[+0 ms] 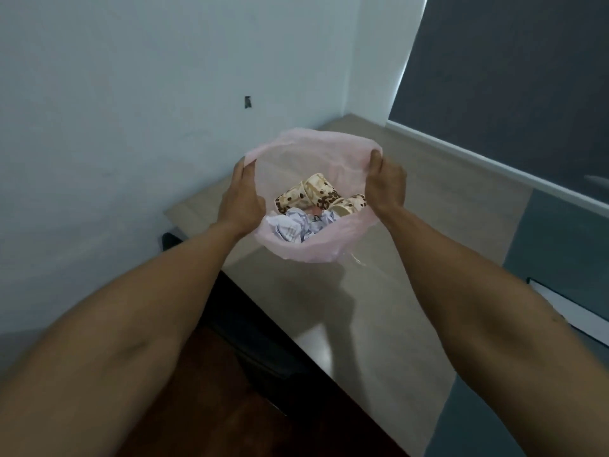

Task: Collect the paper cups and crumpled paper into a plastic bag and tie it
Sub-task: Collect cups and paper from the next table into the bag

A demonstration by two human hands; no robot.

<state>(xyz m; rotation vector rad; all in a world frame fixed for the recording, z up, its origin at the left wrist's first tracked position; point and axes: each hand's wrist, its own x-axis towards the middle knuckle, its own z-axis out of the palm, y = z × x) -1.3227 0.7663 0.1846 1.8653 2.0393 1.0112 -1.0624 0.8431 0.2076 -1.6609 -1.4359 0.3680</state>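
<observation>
Over a pale table, left hand and right hand pinch the bag rim; film thin, probably light, cups crushable.

I count one thin pink plastic bag, open at the top. Inside it lie three cream paper cups with brown coffee-bean print, as far as I can separate them. Below them is white crumpled paper; how many pieces, I cannot tell. Two bare hands are there, one left hand and one right hand. One pale wooden table stands under everything.
</observation>
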